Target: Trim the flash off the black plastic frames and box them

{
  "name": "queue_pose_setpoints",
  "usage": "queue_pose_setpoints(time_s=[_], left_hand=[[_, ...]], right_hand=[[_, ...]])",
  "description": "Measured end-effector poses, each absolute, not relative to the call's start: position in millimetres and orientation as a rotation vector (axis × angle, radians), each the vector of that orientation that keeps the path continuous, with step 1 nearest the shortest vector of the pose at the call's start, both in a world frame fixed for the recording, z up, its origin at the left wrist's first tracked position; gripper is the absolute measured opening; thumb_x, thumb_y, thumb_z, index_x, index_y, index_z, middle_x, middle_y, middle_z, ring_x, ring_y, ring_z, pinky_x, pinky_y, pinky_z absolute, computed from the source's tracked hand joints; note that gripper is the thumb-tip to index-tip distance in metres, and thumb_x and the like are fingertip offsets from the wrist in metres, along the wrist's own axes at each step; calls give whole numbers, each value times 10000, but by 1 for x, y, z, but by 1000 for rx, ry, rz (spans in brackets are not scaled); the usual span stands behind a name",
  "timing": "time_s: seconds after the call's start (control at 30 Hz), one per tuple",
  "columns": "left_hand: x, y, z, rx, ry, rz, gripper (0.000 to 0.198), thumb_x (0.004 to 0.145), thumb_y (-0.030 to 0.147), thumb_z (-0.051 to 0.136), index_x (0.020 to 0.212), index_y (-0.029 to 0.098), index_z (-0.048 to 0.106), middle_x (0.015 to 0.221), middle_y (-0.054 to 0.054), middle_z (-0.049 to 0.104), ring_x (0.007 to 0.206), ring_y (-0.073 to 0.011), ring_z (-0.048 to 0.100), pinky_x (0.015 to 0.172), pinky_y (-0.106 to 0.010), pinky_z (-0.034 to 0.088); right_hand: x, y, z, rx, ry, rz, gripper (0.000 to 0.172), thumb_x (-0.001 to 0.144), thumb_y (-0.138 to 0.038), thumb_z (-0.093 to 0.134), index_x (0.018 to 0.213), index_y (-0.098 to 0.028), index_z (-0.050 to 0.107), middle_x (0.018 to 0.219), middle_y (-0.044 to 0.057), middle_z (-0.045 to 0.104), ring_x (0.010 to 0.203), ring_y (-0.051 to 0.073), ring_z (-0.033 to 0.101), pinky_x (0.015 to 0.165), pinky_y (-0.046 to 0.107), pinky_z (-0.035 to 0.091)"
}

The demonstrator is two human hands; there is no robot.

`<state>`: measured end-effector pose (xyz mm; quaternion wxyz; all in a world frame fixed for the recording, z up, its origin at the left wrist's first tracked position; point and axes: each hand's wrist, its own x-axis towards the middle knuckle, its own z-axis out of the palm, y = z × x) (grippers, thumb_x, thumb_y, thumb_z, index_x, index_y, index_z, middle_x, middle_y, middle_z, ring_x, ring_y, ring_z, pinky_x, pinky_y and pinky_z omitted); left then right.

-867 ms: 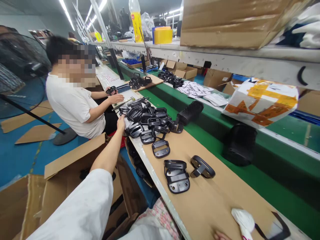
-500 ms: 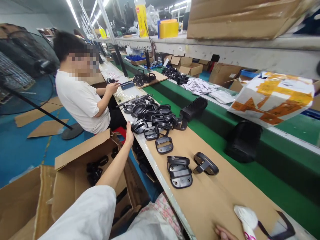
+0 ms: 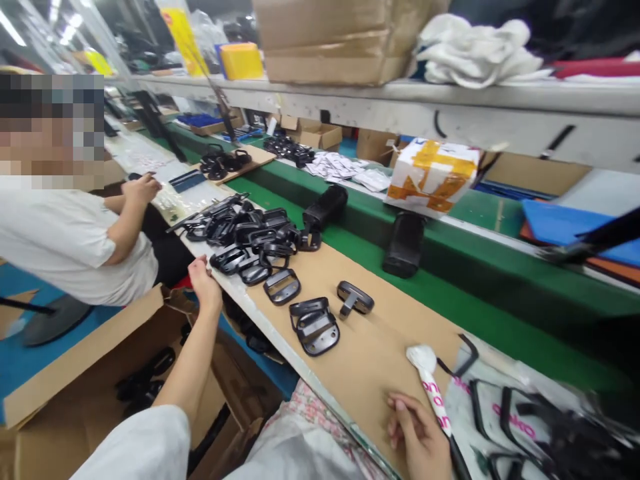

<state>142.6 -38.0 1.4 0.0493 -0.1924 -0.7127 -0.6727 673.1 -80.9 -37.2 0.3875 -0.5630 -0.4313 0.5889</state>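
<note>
My left hand (image 3: 205, 285) is at the near edge of the bench (image 3: 280, 340), fingers curled and closed against it, partly hidden. Just beyond it lies a heap of black plastic bracket-like parts (image 3: 250, 230). My right hand (image 3: 417, 430) rests low over the cardboard sheet (image 3: 370, 373), fingers loosely bent and apart, holding nothing. Right beside it is a black rod-like tool with its end wrapped in white plastic (image 3: 430, 377). Two black oval parts (image 3: 315, 327) lie together between my hands, and a T-shaped black part (image 3: 355, 298) sits behind them.
Two black padded pieces (image 3: 405, 243) rest on the green belt (image 3: 360, 243). More black frames (image 3: 515, 413) lie on printed plastic at right. An open carton (image 3: 85, 360) with black parts stands below left. A co-worker (image 3: 75, 233) sits at left. A shelf (image 3: 350, 97) runs overhead.
My view has turned to the right, bringing the right-hand frames into sight. My right hand now shows more fully beside the wrapped tool. The left hand stays at the bench edge.
</note>
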Motion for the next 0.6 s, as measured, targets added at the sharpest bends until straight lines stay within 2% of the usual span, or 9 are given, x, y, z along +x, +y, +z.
queue_pose_setpoints(time_s=[0.1, 0.2, 0.3, 0.37, 0.43, 0.5, 0.53, 0.6], left_hand=[[186, -45, 23, -884, -2177, -2014, 330, 952, 503, 571, 1048, 192, 626, 1123, -91, 713, 1094, -250, 708, 968, -399, 584], [239, -48, 48, -1289, -2077, -1761, 258, 921, 452, 679, 970, 199, 682, 1130, -89, 719, 1161, -277, 682, 1054, -439, 552], [292, -43, 71, -1684, -2045, -1721, 187, 990, 389, 634, 1006, 213, 696, 997, -52, 720, 989, -232, 709, 949, -391, 585], [325, -33, 81, -2092, -1992, -1573, 158, 1010, 351, 620, 1049, 224, 705, 1018, -54, 725, 987, -224, 713, 940, -374, 582], [352, -18, 86, -2390, -1919, -1280, 269, 988, 375, 660, 1210, 226, 685, 1231, -100, 704, 1182, -270, 680, 1061, -423, 542], [371, 1, 85, -2468, -1931, -998, 586, 900, 469, 757, 1391, 199, 588, 1404, -163, 619, 1328, -349, 601, 1131, -499, 497], [378, 11, 83, -2448, -1978, -883, 690, 851, 505, 796, 1411, 177, 561, 1397, -183, 612, 1321, -380, 595, 1119, -528, 498], [385, 29, 79, -2398, -2092, -726, 627, 841, 487, 791, 1331, 153, 588, 1237, -173, 666, 1172, -382, 657, 1023, -528, 541]], right_hand=[[669, -81, -35, -1406, -1095, 1490, 627, 785, -759, 782, 933, -149, 774, 633, 50, 688, 437, 148, 578, 394, 255, 480], [665, -82, -32, -1370, -1100, 1502, 606, 822, -744, 760, 934, -148, 761, 633, 51, 689, 433, 139, 569, 395, 245, 458], [663, -83, -30, -1342, -1100, 1510, 577, 866, -726, 730, 937, -154, 752, 538, 5, 620, 418, 126, 544, 415, 230, 440], [663, -84, -30, -1334, -1090, 1505, 563, 875, -721, 723, 931, -161, 748, 534, -5, 613, 413, 120, 533, 419, 226, 433], [663, -84, -30, -1322, -1084, 1501, 549, 883, -712, 722, 929, -166, 747, 553, -4, 622, 418, 118, 537, 425, 228, 439], [663, -84, -29, -1301, -1073, 1500, 534, 885, -698, 730, 931, -166, 748, 592, 6, 648, 434, 118, 553, 433, 230, 450], [664, -84, -29, -1288, -1063, 1503, 528, 883, -691, 737, 933, -166, 749, 614, 13, 663, 442, 119, 562, 435, 231, 455], [664, -84, -29, -1264, -1045, 1513, 521, 877, -685, 746, 936, -168, 749, 643, 21, 682, 454, 122, 575, 434, 233, 463]])
